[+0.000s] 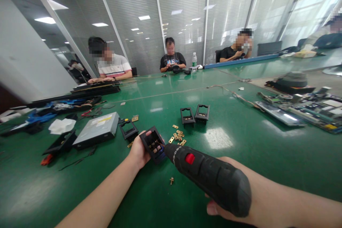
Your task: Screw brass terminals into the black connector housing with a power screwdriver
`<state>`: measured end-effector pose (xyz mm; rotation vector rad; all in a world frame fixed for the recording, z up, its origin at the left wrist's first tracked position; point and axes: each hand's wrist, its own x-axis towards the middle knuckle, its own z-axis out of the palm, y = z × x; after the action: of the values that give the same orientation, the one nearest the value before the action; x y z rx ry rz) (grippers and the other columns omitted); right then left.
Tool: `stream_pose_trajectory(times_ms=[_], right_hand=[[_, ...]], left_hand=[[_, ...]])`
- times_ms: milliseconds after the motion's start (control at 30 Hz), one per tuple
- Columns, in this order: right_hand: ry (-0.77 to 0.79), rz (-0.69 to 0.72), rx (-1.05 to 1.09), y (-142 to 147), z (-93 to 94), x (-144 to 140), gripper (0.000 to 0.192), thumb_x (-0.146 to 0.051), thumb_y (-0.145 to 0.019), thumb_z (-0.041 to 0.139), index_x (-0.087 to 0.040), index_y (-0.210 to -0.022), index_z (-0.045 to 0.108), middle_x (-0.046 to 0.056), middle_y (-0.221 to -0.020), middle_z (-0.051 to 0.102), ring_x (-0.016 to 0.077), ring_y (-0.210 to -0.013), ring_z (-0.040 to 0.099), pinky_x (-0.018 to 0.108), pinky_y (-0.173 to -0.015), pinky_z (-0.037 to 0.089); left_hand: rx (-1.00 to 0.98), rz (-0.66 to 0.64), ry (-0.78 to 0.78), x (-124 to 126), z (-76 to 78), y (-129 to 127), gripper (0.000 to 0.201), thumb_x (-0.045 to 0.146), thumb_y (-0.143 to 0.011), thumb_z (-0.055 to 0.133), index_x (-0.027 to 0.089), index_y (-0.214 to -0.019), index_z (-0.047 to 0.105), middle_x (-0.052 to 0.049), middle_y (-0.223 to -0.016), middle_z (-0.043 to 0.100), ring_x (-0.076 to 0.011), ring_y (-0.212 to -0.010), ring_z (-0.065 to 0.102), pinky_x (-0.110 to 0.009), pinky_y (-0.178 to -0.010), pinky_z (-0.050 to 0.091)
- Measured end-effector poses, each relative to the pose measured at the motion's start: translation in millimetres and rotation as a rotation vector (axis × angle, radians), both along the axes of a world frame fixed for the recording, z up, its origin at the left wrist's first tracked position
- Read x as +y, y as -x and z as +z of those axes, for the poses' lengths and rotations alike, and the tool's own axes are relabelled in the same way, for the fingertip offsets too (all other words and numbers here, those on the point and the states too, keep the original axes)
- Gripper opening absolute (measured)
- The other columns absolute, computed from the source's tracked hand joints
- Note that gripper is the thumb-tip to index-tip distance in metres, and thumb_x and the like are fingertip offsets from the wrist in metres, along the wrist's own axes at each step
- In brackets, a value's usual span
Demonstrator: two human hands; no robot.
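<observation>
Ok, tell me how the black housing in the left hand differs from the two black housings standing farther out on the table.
The held housing is gripped by the left hand and tilted, with the electric screwdriver tip in its opening. The two housings stand untouched side by side on the green table. All are black, rectangular and open-faced.

On the tabletop (267, 149), two socket housings (195, 114) are standing side by side behind scattered metal contacts (178, 136). An optical drive (96, 129) is lying to their left, circuit boards (307, 108) are lying far right, and one screw (171, 180) is sitting nearest.
</observation>
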<state>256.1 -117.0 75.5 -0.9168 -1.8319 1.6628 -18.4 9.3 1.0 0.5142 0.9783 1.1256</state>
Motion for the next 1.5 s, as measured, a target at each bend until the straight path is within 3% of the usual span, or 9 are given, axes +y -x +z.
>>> stream_pose_trajectory(times_ms=[67,167,300,400,733,1033,1167,1500], right_hand=[[-0.014,0.001,-0.002,-0.3,-0.3,-0.2,0.035,-0.032,-0.071,0.075,-0.016,-0.100,0.065,0.003,-0.080,0.058,0.0154,-0.069,0.049,0.019,-0.059,0.043],[0.020,-0.004,-0.016,0.5,-0.5,0.8,0.028,-0.032,-0.069,0.074,-0.015,-0.085,0.059,0.004,-0.075,0.055,0.0157,-0.067,0.048,0.019,-0.055,0.041],[0.028,-0.011,-0.027,2.9,0.6,3.0,0.028,-0.033,-0.068,0.071,-0.016,-0.087,0.058,0.002,-0.073,0.051,0.0143,-0.063,0.042,0.019,-0.052,0.035],[0.047,0.001,-0.031,3.8,1.9,3.3,0.025,-0.032,-0.066,0.069,-0.016,-0.078,0.054,0.002,-0.071,0.049,0.0143,-0.064,0.041,0.019,-0.053,0.034],[0.010,0.005,-0.063,1.6,-3.3,0.7,0.023,-0.035,-0.070,0.066,-0.017,-0.077,0.052,0.002,-0.072,0.049,0.0153,-0.064,0.040,0.021,-0.052,0.032],[0.065,0.006,-0.049,4.6,1.8,0.2,0.024,-0.034,-0.068,0.066,-0.017,-0.081,0.058,0.004,-0.077,0.053,0.0167,-0.069,0.045,0.019,-0.055,0.039],[0.050,-0.073,0.014,4.9,-3.3,0.6,0.029,-0.034,-0.064,0.071,-0.017,-0.083,0.057,0.004,-0.077,0.053,0.0167,-0.068,0.046,0.019,-0.052,0.039],[-0.003,0.008,0.001,4.2,-3.9,1.5,0.022,-0.030,-0.070,0.069,-0.016,-0.076,0.052,0.003,-0.073,0.050,0.0148,-0.066,0.041,0.019,-0.052,0.035]], left_hand=[[-0.004,0.002,0.003,0.4,-0.3,0.1,0.032,0.029,-0.088,0.047,0.010,-0.079,0.070,-0.013,-0.073,0.072,-0.0263,-0.066,0.070,-0.039,-0.065,0.058],[-0.008,-0.003,0.002,0.8,-0.6,0.4,0.032,0.029,-0.089,0.046,0.009,-0.079,0.070,-0.013,-0.073,0.071,-0.0266,-0.065,0.070,-0.039,-0.065,0.058],[-0.015,-0.004,0.007,1.3,-1.4,1.0,0.032,0.029,-0.089,0.046,0.010,-0.080,0.071,-0.013,-0.073,0.072,-0.0266,-0.066,0.070,-0.040,-0.067,0.058],[-0.013,-0.012,0.005,1.4,-1.8,1.1,0.032,0.029,-0.089,0.046,0.011,-0.079,0.071,-0.013,-0.072,0.072,-0.0265,-0.066,0.070,-0.039,-0.065,0.058],[-0.013,-0.039,-0.018,1.8,-3.8,2.0,0.034,0.029,-0.089,0.045,0.010,-0.076,0.070,-0.015,-0.072,0.071,-0.0267,-0.066,0.070,-0.038,-0.064,0.057],[-0.016,-0.033,-0.004,0.8,-1.0,0.8,0.032,0.029,-0.088,0.047,0.011,-0.076,0.070,-0.014,-0.072,0.071,-0.0265,-0.067,0.070,-0.038,-0.063,0.057],[-0.016,-0.026,0.006,1.2,-1.0,-0.2,0.028,0.027,-0.086,0.048,0.012,-0.077,0.069,-0.014,-0.072,0.072,-0.0271,-0.067,0.070,-0.038,-0.061,0.057],[-0.004,-0.026,-0.022,0.0,0.5,-1.9,0.027,0.027,-0.086,0.048,0.012,-0.077,0.069,-0.014,-0.071,0.072,-0.0270,-0.066,0.070,-0.039,-0.060,0.057]])
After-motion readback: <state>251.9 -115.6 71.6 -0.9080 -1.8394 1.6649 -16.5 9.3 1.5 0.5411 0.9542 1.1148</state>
